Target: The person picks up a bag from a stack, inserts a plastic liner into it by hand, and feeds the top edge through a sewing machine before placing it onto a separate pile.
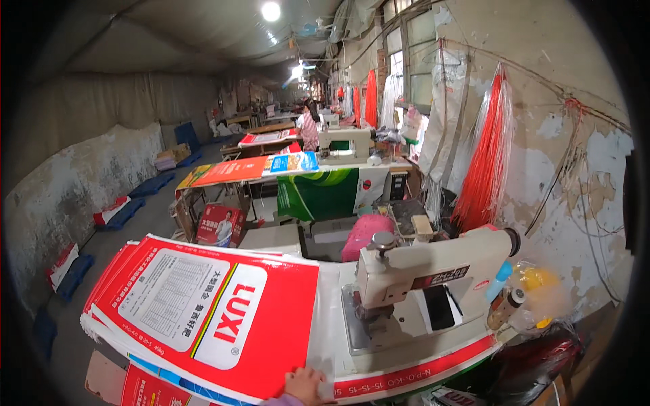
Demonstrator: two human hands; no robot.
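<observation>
At the lower edge my left hand [304, 386] rests palm down on the near edge of a stack of red and white printed woven sacks [277, 318]. Its fingers are slightly spread and lie on the top sack, and a light purple sleeve shows at the wrist. The sacks spread over the left of the table, next to a cream sewing machine [433, 271]. Under the machine's arm lies a black phone [439, 308]. Another red-edged sack [433, 369] runs along the table's front, below the machine. My right hand is out of the picture.
Beside the machine stand a spool [516, 296] and a plastic bag with yellow contents [542, 291]. Red strands [484, 162] hang on the right wall. Behind is a pink cushion [367, 235], then another sewing table with a green sack [318, 193]. A person [310, 128] works further back.
</observation>
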